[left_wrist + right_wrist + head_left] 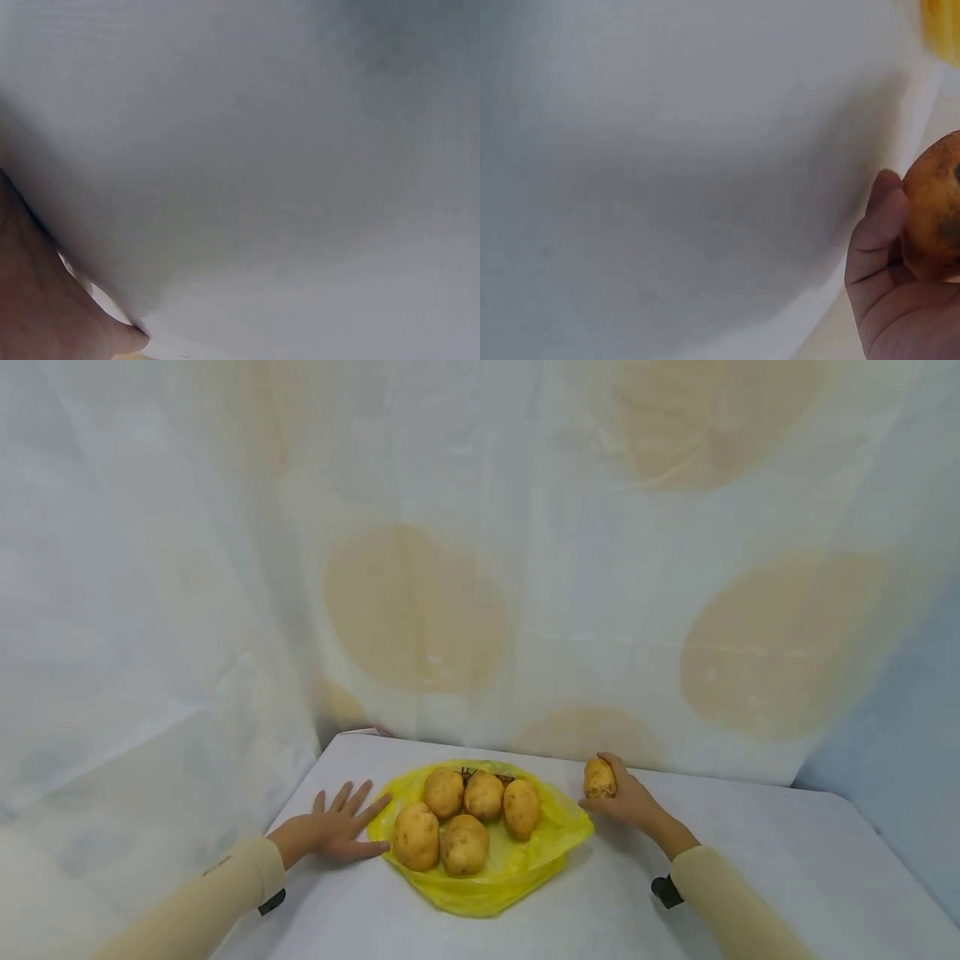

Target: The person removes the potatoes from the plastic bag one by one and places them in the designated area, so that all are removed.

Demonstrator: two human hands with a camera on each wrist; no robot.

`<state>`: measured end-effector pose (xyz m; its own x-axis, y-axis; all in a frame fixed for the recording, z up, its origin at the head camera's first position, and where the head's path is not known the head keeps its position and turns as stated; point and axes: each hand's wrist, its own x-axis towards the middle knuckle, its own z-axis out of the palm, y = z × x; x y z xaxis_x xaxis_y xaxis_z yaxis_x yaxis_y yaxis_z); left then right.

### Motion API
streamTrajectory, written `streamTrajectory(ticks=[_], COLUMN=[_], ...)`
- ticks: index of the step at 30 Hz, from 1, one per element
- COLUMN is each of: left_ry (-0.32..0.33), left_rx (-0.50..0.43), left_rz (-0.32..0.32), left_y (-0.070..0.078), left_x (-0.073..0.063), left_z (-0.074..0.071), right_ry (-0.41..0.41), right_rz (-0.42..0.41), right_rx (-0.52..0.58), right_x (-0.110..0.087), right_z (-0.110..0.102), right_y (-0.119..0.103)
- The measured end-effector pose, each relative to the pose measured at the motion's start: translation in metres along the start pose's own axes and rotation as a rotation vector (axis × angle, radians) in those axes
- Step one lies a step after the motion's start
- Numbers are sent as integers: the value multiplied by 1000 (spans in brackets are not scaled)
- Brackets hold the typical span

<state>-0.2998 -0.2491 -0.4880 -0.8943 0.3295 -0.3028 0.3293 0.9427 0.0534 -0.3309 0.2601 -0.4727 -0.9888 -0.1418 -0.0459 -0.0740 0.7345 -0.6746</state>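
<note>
My right hand (628, 802) grips a potato (599, 779) to the right of a yellow plastic bag (517, 885). In the right wrist view the fingers (885, 217) curl against that potato (934, 206), which shows dark spots. Several more potatoes lie together on the spread bag, among them a large one (416, 837) at the left and another (521, 810) at the right. With fingers straight and spread, my left hand (341, 831) lies flat on the table, its fingertips at the bag's left edge. Only part of the left hand (52, 300) shows in the left wrist view.
The white table (780, 852) carries the bag. Behind it hangs a white sheet (570, 610) with tan circles, close to the table's back edge. A small dark twig-like piece (504, 777) shows at the bag's back, behind the potatoes.
</note>
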Motion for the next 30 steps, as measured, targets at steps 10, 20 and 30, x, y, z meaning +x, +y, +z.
streamTrajectory(ticks=[10, 20, 30], left_ry=[-25, 5, 4], left_rx=[-23, 4, -3], left_rz=[1, -6, -9], left_y=[4, 2, -1], left_x=[2, 2, 2], left_z=[-1, 1, 4], right_ry=[-35, -87, -161], right_rz=[39, 20, 63], right_rx=[-40, -27, 15], right_x=[4, 4, 7], right_z=[-5, -4, -3], right_y=[7, 5, 6])
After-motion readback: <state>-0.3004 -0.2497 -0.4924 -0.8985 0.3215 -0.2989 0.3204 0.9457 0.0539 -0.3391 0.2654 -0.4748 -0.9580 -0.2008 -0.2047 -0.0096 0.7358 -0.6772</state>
